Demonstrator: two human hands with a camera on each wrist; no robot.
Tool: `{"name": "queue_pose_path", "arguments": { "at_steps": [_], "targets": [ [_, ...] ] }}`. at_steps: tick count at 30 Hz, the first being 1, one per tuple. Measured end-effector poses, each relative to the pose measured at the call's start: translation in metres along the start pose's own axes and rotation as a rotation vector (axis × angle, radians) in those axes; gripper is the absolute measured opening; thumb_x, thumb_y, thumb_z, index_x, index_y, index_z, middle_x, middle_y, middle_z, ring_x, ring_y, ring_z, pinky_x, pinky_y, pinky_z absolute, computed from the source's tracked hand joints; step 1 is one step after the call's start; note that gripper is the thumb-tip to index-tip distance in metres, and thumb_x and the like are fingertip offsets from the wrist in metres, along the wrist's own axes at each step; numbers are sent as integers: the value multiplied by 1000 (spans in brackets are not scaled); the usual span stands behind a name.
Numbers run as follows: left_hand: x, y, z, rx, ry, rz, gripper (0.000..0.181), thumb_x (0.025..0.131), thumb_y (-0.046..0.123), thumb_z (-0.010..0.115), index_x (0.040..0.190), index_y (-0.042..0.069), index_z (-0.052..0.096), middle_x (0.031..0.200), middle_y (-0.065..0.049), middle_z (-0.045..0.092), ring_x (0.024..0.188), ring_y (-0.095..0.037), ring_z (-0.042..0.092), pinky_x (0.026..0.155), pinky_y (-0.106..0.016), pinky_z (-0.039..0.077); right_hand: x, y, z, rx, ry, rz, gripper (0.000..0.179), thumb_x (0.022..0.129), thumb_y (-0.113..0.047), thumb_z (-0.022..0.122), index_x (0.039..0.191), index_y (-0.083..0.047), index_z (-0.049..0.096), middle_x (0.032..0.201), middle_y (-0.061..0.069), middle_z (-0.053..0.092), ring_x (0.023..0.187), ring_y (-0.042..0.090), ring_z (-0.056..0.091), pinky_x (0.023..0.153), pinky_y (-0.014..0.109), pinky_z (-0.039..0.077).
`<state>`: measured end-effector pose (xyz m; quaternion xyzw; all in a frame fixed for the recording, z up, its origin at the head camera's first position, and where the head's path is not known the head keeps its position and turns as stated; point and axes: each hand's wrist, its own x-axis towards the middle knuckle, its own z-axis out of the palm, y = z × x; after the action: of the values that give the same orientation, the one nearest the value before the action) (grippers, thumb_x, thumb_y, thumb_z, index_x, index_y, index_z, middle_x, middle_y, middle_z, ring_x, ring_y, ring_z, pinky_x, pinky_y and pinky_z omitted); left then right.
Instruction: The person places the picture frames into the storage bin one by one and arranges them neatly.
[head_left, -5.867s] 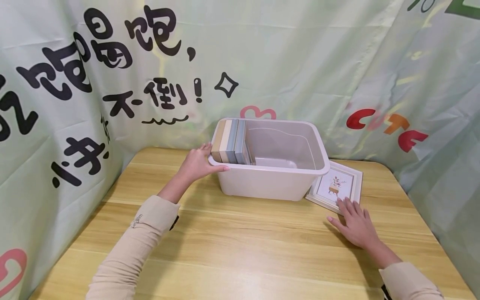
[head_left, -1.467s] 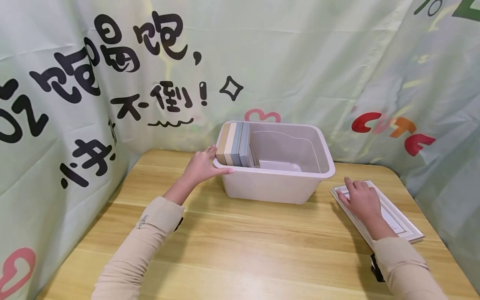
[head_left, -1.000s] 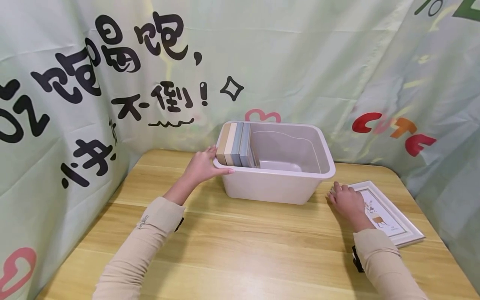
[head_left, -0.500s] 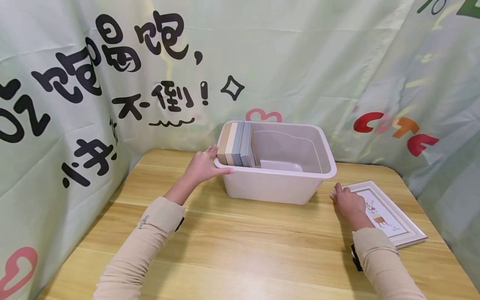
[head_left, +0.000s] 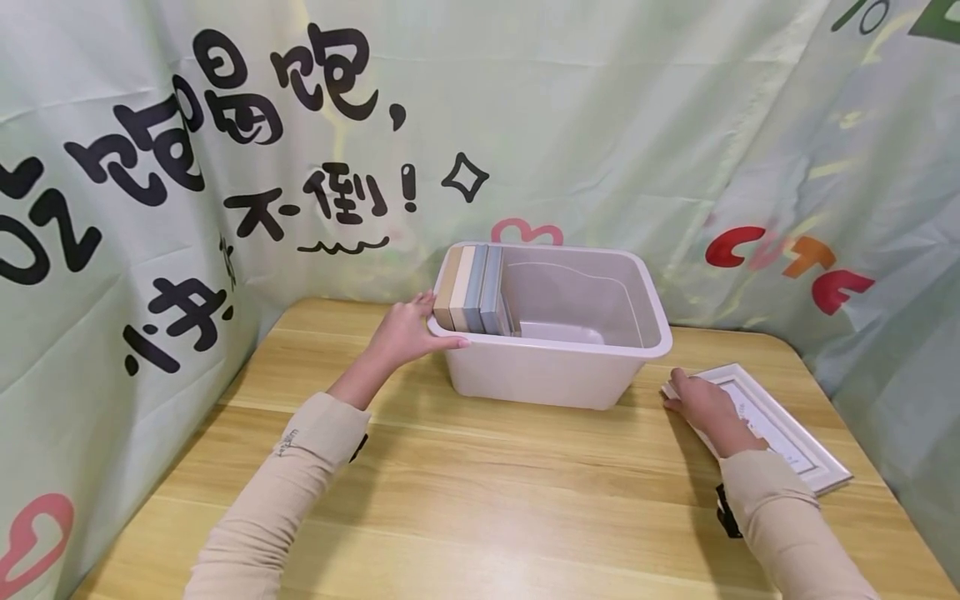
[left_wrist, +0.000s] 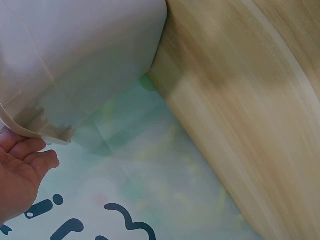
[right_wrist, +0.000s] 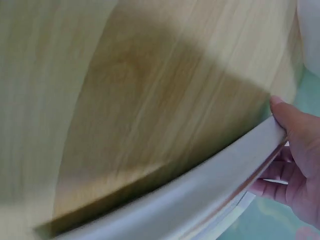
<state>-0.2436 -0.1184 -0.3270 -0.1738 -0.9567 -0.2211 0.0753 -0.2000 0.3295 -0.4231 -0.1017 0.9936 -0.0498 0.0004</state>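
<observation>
My left hand (head_left: 405,331) grips the left rim of a pale grey-mauve plastic bin (head_left: 536,375), thumb over the front rim. In the left wrist view its fingers (left_wrist: 27,149) bend at the rim. Inside the bin's left end stand several upright book-shaped items (head_left: 472,287), with tan, cream and blue-grey edges. To the right of the bin, my right hand (head_left: 708,408) pinches the near left corner of a white picture frame (head_left: 787,429). The frame lies face up, its plant picture partly covered by the hand. In the right wrist view, the thumb (right_wrist: 282,110) rests against its edge (right_wrist: 200,185).
A wooden table (head_left: 465,508) carries the bin and the frame. Behind and beside it hangs a pale green curtain (head_left: 600,133) printed with black characters and colored letters. The bin stands close to the curtain at the table's back edge.
The frame has slid out from beside the bin to the right and turned. My right hand has shifted from its top to its left corner and pinches it. The left hand keeps its hold.
</observation>
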Motion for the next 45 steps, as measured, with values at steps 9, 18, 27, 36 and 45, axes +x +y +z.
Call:
{"name": "queue_pose_path", "arguments": {
  "at_steps": [9, 18, 27, 36, 45],
  "targets": [
    [0, 0, 0, 1, -1, 1, 98, 65, 60, 73, 133, -6, 45, 139, -25, 41, 129, -38, 40, 104, -44, 40, -4, -20, 8, -209, 191, -43, 28, 70, -7, 66, 83, 10, 47, 65, 20, 51, 50, 29, 53, 41, 44, 45],
    [0, 0, 0, -10, -10, -5, 99, 65, 60, 73, 133, -6, 45, 140, -24, 40, 130, -37, 40, 104, -44, 40, -6, -34, 24, -500, 873, -122, 15, 78, 7, 39, 66, 13, 46, 58, 28, 47, 35, 31, 43, 26, 39, 32],
    [1, 0, 0, -5, -13, -13, 98, 65, 61, 73, 132, -6, 46, 140, -24, 41, 130, -37, 41, 104, -44, 40, -18, -37, 16, -597, 907, -109, 29, 81, 5, 36, 87, 23, 58, 86, 37, 58, 33, 36, 47, 25, 41, 36],
    [0, 1, -1, -2, -5, -6, 98, 65, 61, 73, 131, -6, 47, 140, -23, 41, 128, -37, 42, 101, -44, 43, -27, -45, 1, -605, 929, -114, 28, 77, 10, 36, 86, 27, 56, 78, 37, 58, 33, 38, 48, 26, 39, 38],
    [-1, 2, -1, 9, -3, -3, 99, 65, 61, 73, 132, -6, 45, 140, -23, 41, 128, -38, 42, 101, -45, 43, -37, -41, -24, -517, 920, -127, 27, 77, 12, 33, 78, 29, 53, 66, 35, 54, 30, 31, 45, 24, 36, 35]
  ]
}}
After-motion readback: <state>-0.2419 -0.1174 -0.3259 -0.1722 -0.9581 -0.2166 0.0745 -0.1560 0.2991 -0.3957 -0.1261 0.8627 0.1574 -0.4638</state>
